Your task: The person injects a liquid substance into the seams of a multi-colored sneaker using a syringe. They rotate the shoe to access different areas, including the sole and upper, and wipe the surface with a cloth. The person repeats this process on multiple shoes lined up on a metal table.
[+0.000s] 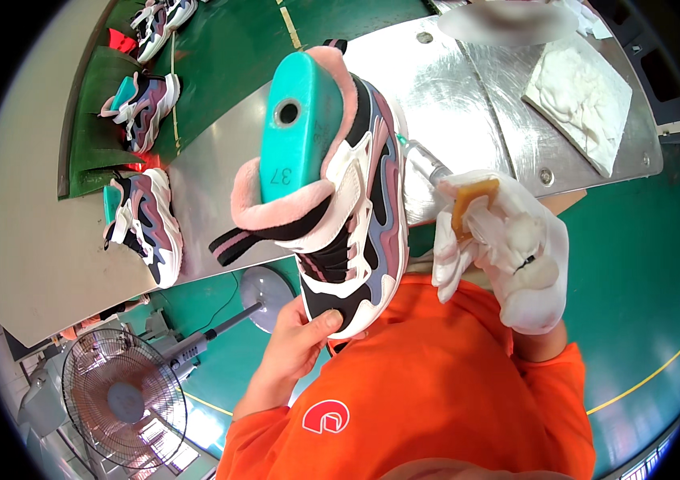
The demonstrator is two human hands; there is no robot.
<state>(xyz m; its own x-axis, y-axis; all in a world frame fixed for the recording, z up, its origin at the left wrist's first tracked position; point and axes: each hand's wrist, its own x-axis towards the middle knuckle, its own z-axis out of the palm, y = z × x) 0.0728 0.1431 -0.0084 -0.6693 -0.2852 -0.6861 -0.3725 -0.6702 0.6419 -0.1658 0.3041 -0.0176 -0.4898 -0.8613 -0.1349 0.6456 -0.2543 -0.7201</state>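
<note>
My bare left hand (308,340) grips the toe of a sneaker (368,232) in front of me, thumb on the upper. The sneaker is black, white, pink and purple, with a pink plush collar and a turquoise shoe last (292,128) inside it. My right hand (508,256), in a white glove, is curled beside the sneaker. Its fingers hold an amber-brown flat piece (472,206) with whitish cloth-like material bunched around it. A clear narrow tube-like thing (430,162) with a green tip lies between glove and sneaker; whether the hand holds it, I cannot tell.
A metal worktable (456,100) spreads ahead, with a white cloth-covered pad (584,100) at its right. Several similar sneakers stand along a green conveyor belt at left, the nearest sneaker (148,224) by its end. A standing fan (124,400) is at lower left.
</note>
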